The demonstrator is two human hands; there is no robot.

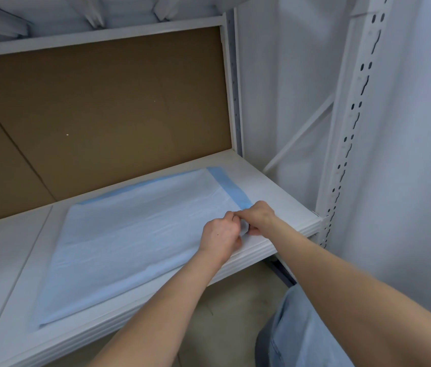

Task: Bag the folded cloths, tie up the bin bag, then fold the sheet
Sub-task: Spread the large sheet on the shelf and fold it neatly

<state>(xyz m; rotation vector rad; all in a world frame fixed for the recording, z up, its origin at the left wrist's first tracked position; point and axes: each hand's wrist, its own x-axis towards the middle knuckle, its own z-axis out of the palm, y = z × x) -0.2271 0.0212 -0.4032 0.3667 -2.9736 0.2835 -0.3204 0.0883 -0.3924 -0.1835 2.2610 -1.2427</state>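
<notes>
A pale blue sheet (135,234) with darker blue borders lies flat on the white shelf (283,197). Its near right corner is bunched up at the shelf's front edge. My left hand (221,235) and my right hand (258,217) meet at that corner, both pinching the gathered fabric between their fingers. No folded cloths or bin bag are in view.
A brown board (98,115) backs the shelf. Another shelf beam (98,33) runs overhead. A white perforated upright (351,115) stands at the right with a white curtain (420,154) behind it. My jeans (301,335) and the floor show below.
</notes>
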